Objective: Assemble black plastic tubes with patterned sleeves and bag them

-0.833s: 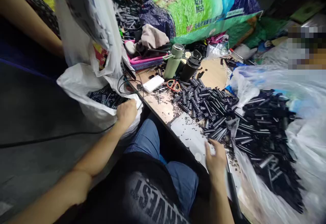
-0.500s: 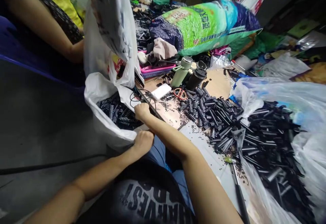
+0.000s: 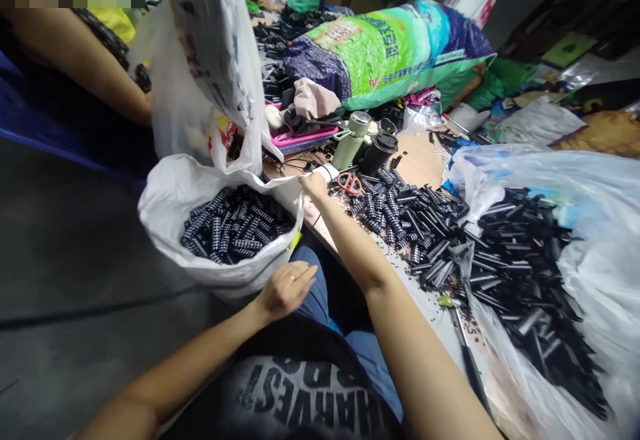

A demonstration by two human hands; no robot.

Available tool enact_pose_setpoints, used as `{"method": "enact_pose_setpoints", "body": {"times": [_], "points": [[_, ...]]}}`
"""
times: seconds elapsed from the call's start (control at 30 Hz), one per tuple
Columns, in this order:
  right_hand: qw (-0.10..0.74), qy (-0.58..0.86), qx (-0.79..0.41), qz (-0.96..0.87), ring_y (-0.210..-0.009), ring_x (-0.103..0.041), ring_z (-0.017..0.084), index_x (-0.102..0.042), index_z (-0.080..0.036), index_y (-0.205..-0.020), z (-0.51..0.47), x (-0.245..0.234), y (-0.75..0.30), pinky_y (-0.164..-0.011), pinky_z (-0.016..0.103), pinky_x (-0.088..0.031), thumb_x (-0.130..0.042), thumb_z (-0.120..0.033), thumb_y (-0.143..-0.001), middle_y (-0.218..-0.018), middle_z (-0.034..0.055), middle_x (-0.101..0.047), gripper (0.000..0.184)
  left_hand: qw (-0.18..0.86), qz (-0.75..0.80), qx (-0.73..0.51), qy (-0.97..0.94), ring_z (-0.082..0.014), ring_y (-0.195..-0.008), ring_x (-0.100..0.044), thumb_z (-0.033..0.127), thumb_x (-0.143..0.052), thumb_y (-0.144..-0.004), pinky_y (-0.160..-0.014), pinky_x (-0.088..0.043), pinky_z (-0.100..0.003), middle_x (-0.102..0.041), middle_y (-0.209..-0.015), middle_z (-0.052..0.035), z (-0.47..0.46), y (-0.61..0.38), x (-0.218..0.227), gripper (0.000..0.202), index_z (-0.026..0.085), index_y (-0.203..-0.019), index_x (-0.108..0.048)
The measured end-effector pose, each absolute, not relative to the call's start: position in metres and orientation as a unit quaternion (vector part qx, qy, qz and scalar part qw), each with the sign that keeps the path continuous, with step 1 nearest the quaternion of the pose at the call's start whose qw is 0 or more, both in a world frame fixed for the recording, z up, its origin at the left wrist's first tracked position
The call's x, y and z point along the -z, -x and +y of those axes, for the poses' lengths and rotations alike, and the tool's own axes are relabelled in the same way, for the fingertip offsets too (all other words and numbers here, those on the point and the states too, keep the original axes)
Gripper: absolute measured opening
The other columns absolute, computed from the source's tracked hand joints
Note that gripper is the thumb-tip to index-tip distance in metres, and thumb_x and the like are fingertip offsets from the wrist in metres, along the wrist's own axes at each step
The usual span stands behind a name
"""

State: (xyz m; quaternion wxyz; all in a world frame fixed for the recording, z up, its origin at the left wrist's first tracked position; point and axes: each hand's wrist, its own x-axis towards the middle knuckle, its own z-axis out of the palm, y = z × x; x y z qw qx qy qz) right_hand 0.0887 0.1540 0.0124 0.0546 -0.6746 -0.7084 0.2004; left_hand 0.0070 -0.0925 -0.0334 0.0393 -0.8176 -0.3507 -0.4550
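A white woven sack (image 3: 165, 227) stands at my left, its mouth wide, with several black ribbed cylindrical pieces (image 3: 235, 227) heaped inside. My right hand (image 3: 315, 188) is closed on the sack's rim at the table side and pulls it up into a taut edge. In front of my body, just off the near side of the sack, my left hand (image 3: 289, 288) has its fingers stretched out and holds nothing. A ring shows on one of its fingers.
On the table are red-handled scissors (image 3: 349, 183), a green bottle (image 3: 352, 140), a black cup (image 3: 380, 153), more ribbed pieces (image 3: 383, 207) and a long-handled tool (image 3: 465, 347). A large filled bag (image 3: 390, 53) lies behind. Another person's arm (image 3: 95, 60) is at left.
My left hand has let go of the sack's rim and its fingers have straightened. My right hand has moved right with the rim, and the mouth of the sack has widened.
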Motion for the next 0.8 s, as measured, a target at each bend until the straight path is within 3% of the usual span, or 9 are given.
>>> {"method": "enact_pose_setpoints", "body": {"times": [0.2, 0.33, 0.47, 0.57, 0.7, 0.8], "points": [[0.095, 0.639, -0.233, -0.727, -0.082, -0.067, 0.019, -0.071, -0.014, -0.088, 0.117, -0.018, -0.112, -0.068, 0.023, -0.045, -0.049, -0.038, -0.089, -0.092, 0.0103, -0.073, 0.032, 0.012, -0.448, 0.37, 0.814, -0.0256, -0.104, -0.062, 0.012, -0.056, -0.089, -0.091, -0.053, -0.039, -0.066, -0.109, -0.0131, -0.097, 0.015, 0.081, 0.033, 0.011, -0.122, -0.057], [0.143, 0.58, -0.227, -0.769, -0.089, -0.065, 0.015, -0.07, -0.024, -0.094, 0.085, -0.021, -0.162, -0.075, 0.021, -0.044, -0.052, -0.044, -0.09, -0.099, 0.0012, -0.073, 0.027, -0.037, -0.447, 0.325, 0.832, -0.0274, -0.103, -0.06, 0.015, -0.053, -0.09, -0.09, -0.053, -0.043, -0.065, -0.103, -0.0139, -0.089, 0.001, 0.092, 0.027, 0.009, -0.115, -0.06], [0.139, 0.729, -0.091, -0.664, -0.105, -0.06, 0.023, -0.062, -0.016, -0.108, 0.067, -0.009, -0.241, -0.085, 0.031, -0.045, -0.05, -0.035, -0.091, -0.113, 0.0131, -0.067, 0.028, -0.108, -0.417, 0.362, 0.827, -0.0251, -0.105, -0.059, 0.02, -0.052, -0.092, -0.094, -0.051, -0.041, -0.065, -0.107, -0.0132, -0.07, -0.042, 0.089, 0.029, 0.012, -0.119, -0.059], [0.12, 0.771, -0.081, -0.62, -0.105, -0.06, 0.026, -0.062, -0.01, -0.108, 0.065, 0.002, -0.281, -0.088, 0.033, -0.045, -0.057, -0.026, -0.086, -0.111, 0.0183, -0.066, 0.028, -0.174, -0.429, 0.426, 0.777, -0.0233, -0.102, -0.06, 0.024, -0.049, -0.092, -0.094, -0.051, -0.04, -0.065, -0.107, -0.0124, -0.03, -0.086, 0.074, 0.029, 0.014, -0.118, -0.059], [0.151, 0.76, -0.111, -0.623, -0.094, -0.065, 0.02, -0.068, -0.015, -0.098, 0.048, 0.012, -0.296, -0.085, 0.028, -0.046, -0.056, -0.025, -0.085, -0.099, 0.0096, -0.072, 0.021, -0.274, -0.49, 0.494, 0.664, -0.0229, -0.097, -0.061, 0.027, -0.053, -0.088, -0.09, -0.051, -0.039, -0.063, -0.103, -0.013, 0.035, -0.139, 0.052, 0.032, 0.013, -0.116, -0.058], [0.191, 0.749, -0.132, -0.62, -0.09, -0.066, 0.014, -0.067, -0.019, -0.109, 0.011, 0.018, -0.299, -0.083, 0.021, -0.047, -0.052, -0.031, -0.089, -0.102, 0.0028, -0.073, 0.027, -0.434, -0.497, 0.512, 0.549, -0.0196, -0.084, -0.062, 0.033, -0.058, -0.085, -0.081, -0.052, -0.035, -0.062, -0.092, -0.0097, 0.059, -0.171, 0.047, 0.036, 0.012, -0.114, -0.055]]}}
